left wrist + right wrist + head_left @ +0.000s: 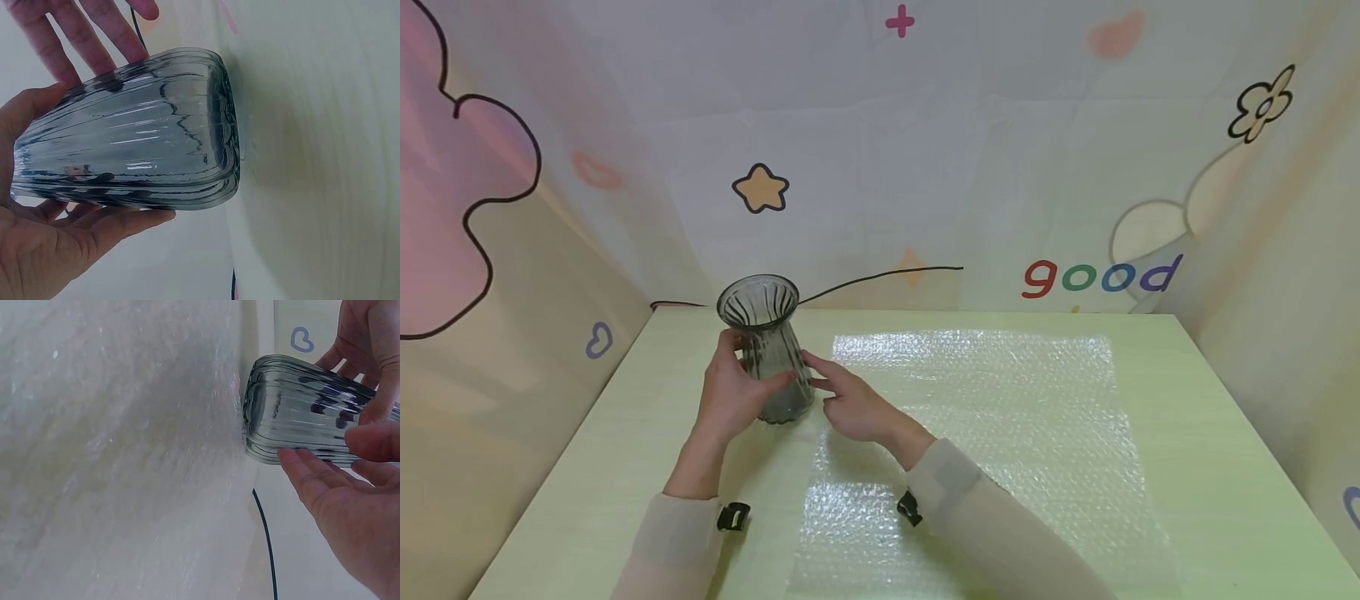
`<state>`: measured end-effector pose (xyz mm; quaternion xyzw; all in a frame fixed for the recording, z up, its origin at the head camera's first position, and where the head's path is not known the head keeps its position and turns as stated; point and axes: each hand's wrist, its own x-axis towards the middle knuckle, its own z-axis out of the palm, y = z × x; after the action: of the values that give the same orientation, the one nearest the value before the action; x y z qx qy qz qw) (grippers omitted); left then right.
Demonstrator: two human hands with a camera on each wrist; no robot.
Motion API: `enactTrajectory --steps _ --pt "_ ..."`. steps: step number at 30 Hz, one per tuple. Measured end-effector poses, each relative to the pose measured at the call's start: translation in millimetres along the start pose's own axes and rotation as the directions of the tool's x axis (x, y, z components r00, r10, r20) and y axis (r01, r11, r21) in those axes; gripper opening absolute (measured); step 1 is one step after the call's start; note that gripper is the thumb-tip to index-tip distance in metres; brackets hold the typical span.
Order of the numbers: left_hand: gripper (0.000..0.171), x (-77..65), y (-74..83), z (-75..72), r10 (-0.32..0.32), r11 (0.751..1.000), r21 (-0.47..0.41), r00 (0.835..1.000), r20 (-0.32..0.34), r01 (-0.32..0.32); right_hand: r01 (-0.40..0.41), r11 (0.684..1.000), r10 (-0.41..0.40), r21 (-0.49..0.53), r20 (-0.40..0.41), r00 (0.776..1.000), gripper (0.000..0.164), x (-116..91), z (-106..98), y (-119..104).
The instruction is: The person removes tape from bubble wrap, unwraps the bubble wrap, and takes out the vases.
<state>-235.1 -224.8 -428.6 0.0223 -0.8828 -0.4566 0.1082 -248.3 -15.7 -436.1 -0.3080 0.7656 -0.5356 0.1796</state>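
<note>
A grey-tinted, ribbed glass vase with a flared rim stands mouth up, leaning slightly, at the back left of the table. My left hand grips it from the left, with the thumb lying across its front. On the other side my right hand touches the glass with extended fingers. Seen from the left wrist, the base of the vase is right at the tabletop. In the right wrist view, both hands flank the vase, the left above and the right hand below.
A large sheet of clear bubble wrap lies flat on the pale green table, right of the vase. A printed cloth backdrop rises behind the table and along both sides. A dark wristband piece sits at the left cuff.
</note>
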Motion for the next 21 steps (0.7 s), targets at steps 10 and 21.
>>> enactTrajectory --steps 10,21 --pt "0.095 3.9 -6.9 -1.7 -0.009 1.0 -0.015 1.0 0.01 0.009 -0.031 1.0 0.031 -0.005 0.011 0.999 0.087 2.7 3.7 3.2" --pt "0.096 6.9 -7.9 -5.7 -0.015 0.999 -0.044 1.0 0.018 0.016 -0.035 0.999 0.036 -0.028 0.038 0.999 0.09 3.8 7.1 1.5"
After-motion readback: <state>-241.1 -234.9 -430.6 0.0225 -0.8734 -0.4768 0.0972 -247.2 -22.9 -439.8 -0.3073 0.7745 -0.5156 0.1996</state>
